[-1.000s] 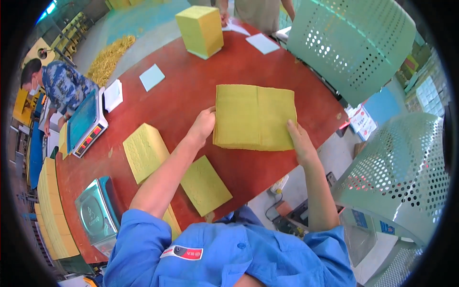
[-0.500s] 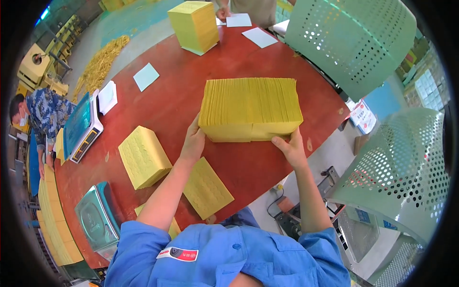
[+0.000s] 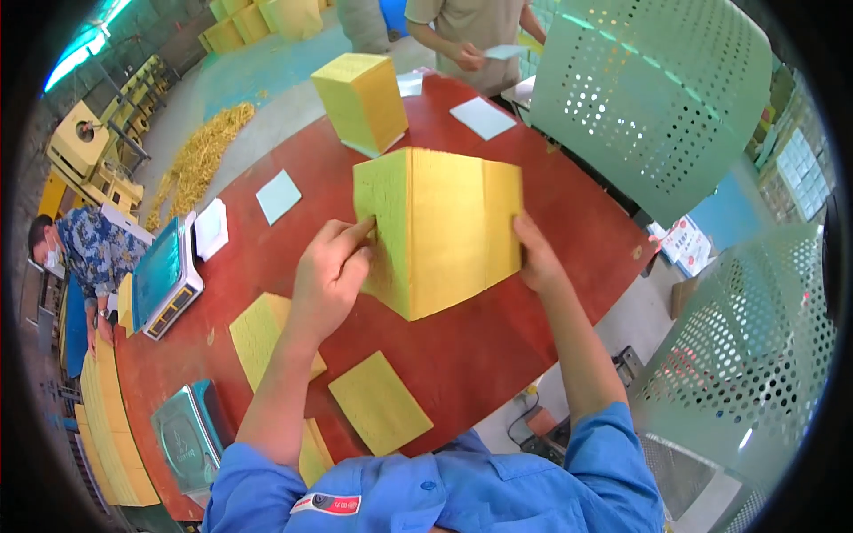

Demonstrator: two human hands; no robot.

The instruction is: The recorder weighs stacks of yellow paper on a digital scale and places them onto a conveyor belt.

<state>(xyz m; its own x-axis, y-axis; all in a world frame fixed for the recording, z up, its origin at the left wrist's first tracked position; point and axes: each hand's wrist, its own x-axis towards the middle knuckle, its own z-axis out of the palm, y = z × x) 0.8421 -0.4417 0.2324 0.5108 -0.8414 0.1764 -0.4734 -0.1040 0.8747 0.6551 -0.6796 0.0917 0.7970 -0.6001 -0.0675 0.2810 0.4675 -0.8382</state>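
A thick block of yellow paper sheets (image 3: 453,235) is held up and tilted over the red table (image 3: 498,342), between my two hands. My left hand (image 3: 330,275) has its fingers bent, with the fingertips pressed against the block's embossed left face. At the block's right side, my right hand (image 3: 539,258) grips the edge, its fingers partly hidden behind. Below my left forearm lies a second yellow paper block (image 3: 259,342), partly covered by the arm. A flatter yellow stack (image 3: 380,402) lies nearer to me, beside a yellow piece (image 3: 314,455) half hidden by my sleeve.
A tall yellow block (image 3: 360,99) stands at the far edge. Pale sheets (image 3: 279,197) lie about. Two scales (image 3: 162,280) are on the left. Green perforated chairs (image 3: 653,98) border the right. One person (image 3: 93,244) works at left; another (image 3: 471,40) holds a pale sheet at the far side.
The block has turned and tilted in my hands: its ribbed sheet edges faced up before, a smooth side and the embossed face show now. The far person has lifted a pale sheet.
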